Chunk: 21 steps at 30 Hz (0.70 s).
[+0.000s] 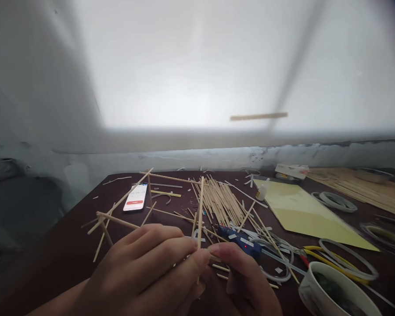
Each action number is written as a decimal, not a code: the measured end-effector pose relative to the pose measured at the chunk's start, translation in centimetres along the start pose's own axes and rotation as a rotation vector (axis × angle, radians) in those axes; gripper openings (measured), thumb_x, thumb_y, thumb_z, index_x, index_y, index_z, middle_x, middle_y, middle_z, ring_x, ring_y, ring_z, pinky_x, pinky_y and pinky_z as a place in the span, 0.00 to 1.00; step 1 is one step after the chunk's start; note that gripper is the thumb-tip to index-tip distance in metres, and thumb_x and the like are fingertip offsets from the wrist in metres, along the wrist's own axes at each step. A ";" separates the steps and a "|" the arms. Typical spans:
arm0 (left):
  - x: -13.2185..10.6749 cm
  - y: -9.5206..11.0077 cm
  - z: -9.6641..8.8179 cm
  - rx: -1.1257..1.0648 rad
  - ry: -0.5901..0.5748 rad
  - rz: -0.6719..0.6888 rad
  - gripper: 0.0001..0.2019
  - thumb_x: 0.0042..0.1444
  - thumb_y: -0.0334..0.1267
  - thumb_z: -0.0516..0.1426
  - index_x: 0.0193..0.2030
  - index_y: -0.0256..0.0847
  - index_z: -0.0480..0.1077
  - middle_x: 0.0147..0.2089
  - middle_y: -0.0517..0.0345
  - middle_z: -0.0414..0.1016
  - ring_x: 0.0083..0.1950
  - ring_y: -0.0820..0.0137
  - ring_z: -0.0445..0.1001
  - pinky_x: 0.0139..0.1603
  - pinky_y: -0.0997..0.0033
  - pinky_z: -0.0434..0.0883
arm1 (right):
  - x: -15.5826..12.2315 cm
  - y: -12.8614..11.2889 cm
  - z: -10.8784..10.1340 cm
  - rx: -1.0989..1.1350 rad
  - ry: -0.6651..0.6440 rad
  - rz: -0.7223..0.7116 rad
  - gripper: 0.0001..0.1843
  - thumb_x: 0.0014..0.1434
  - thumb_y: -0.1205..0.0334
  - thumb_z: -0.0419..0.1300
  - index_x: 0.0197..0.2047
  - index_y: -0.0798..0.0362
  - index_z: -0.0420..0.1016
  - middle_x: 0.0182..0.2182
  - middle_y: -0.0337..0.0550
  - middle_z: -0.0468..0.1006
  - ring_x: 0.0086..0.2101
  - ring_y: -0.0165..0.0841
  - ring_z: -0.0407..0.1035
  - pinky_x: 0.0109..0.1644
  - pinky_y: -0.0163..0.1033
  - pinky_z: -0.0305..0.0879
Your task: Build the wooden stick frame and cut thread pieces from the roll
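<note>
A frame of thin wooden sticks (120,201) stands in front of me, its bars joined at corners on the left and reaching to my hands. My left hand (151,263) is closed on its near corner, where an upright stick (200,210) rises between the fingers. From the other side, my right hand (246,272) pinches the same corner with its fingertips. My fingers hide the joint itself. Just beyond my right hand lies a blue glue gun (240,240) with a small red light.
Loose sticks (219,199) lie heaped behind the glue gun. A phone (135,197) lies at left. At right are a yellow sheet (303,210), a small bottle (262,189), yellow-handled pliers (335,263), coiled strips (337,202) and a white bowl (335,292).
</note>
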<state>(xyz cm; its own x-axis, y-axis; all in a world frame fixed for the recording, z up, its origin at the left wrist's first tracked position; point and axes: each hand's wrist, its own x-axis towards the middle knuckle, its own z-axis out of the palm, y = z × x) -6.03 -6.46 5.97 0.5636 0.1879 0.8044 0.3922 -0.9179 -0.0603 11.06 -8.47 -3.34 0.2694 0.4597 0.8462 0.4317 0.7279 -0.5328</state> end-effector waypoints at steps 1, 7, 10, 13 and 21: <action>-0.1 -0.2 0.0 -0.019 0.004 0.020 0.10 0.55 0.27 0.62 0.45 0.34 0.78 0.41 0.54 0.81 0.45 0.68 0.76 0.48 0.70 0.77 | 0.0 0.0 0.1 -0.006 0.016 0.002 0.16 0.56 0.71 0.62 0.48 0.48 0.73 0.35 0.42 0.79 0.33 0.33 0.75 0.38 0.35 0.76; -0.8 -1.4 0.3 -0.036 -0.055 0.116 0.14 0.57 0.27 0.59 0.51 0.36 0.76 0.46 0.51 0.80 0.49 0.64 0.76 0.48 0.67 0.77 | 0.3 -0.1 0.4 0.100 -0.018 -0.024 0.20 0.52 0.75 0.63 0.47 0.50 0.71 0.35 0.39 0.78 0.32 0.29 0.74 0.38 0.32 0.74; -1.1 -1.6 0.5 -0.012 -0.073 0.128 0.15 0.58 0.29 0.59 0.52 0.39 0.75 0.46 0.53 0.80 0.50 0.64 0.76 0.48 0.68 0.78 | 0.4 -0.2 0.6 0.094 -0.002 -0.018 0.19 0.54 0.74 0.63 0.48 0.49 0.71 0.34 0.38 0.77 0.32 0.28 0.73 0.36 0.31 0.73; -1.3 -1.8 0.5 -0.019 -0.079 0.137 0.16 0.58 0.30 0.60 0.53 0.39 0.74 0.47 0.53 0.79 0.51 0.64 0.76 0.48 0.68 0.78 | 0.4 -0.4 0.6 0.076 -0.013 -0.026 0.19 0.54 0.74 0.63 0.48 0.49 0.71 0.34 0.38 0.78 0.32 0.28 0.73 0.37 0.31 0.73; -0.9 -1.2 0.4 -0.061 -0.039 0.103 0.14 0.57 0.27 0.59 0.50 0.35 0.76 0.46 0.51 0.79 0.50 0.64 0.74 0.48 0.67 0.76 | -0.1 0.3 0.6 0.051 0.004 -0.044 0.17 0.56 0.71 0.62 0.49 0.50 0.71 0.35 0.41 0.78 0.32 0.31 0.74 0.37 0.36 0.75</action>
<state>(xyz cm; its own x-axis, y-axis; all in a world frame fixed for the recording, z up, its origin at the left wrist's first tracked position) -6.75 -5.36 5.10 0.6270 0.1044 0.7720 0.2871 -0.9522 -0.1043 10.60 -7.98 -3.52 0.2544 0.4245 0.8690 0.3986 0.7727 -0.4941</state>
